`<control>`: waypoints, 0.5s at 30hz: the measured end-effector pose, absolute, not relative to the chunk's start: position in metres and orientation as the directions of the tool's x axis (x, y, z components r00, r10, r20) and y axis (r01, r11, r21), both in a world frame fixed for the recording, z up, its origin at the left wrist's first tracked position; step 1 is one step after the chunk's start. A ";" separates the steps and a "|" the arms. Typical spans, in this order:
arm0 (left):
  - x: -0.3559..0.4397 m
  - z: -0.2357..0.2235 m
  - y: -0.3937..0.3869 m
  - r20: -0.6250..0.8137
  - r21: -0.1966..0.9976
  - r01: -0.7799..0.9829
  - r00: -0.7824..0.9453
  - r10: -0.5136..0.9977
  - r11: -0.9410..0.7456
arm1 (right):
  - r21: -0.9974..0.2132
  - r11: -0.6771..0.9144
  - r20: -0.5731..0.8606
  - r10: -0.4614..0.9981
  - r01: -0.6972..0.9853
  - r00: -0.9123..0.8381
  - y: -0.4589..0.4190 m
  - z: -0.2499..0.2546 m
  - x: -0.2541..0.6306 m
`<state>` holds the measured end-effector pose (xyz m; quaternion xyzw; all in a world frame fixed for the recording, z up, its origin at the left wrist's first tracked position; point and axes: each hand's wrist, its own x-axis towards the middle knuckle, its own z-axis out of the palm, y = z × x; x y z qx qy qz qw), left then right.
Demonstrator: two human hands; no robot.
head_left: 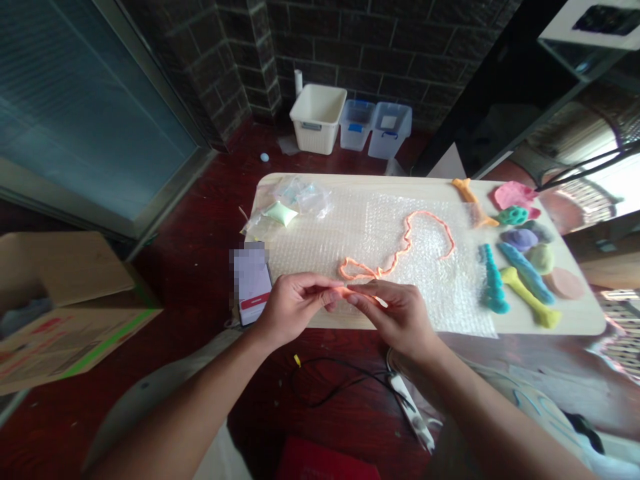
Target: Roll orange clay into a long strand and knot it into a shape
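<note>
An orange twisted strand [399, 256], which looks like soft modelling clay, lies in a loop and a long curve on bubble wrap [330, 233]. Close to the table's front edge, my left hand [295, 303] pinches an orange piece of it between thumb and fingers. My right hand [397, 313] is closed on the same piece from the other side, thumb below and fingers above. The fingertips of both hands nearly meet. Part of the orange clay is hidden behind my fingers, so I cannot tell whether the held piece joins the strand.
Clay shapes in several colours, among them a yellow bone shape [530, 298] and a teal one [494, 280], lie on the table's right. At left are a phone [254, 283] and a pale green packet [281, 213]. A cardboard box [75, 313] stands left; cables [345, 373] cross the floor.
</note>
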<state>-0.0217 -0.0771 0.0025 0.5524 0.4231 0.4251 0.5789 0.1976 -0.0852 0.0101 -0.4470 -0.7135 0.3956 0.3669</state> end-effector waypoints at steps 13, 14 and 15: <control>-0.019 -0.001 -0.078 -0.099 0.984 -0.107 0.354 0.930 0.145 | -0.851 0.392 0.274 0.899 0.350 -0.342 -0.086 0.012 0.197; -0.019 0.000 -0.078 -0.094 0.988 -0.083 0.338 0.936 0.130 | -0.852 0.387 0.268 0.901 0.353 -0.341 -0.086 0.012 0.197; -0.020 0.001 -0.078 -0.087 0.992 -0.059 0.319 0.944 0.111 | -0.850 0.385 0.265 0.902 0.360 -0.339 -0.086 0.012 0.197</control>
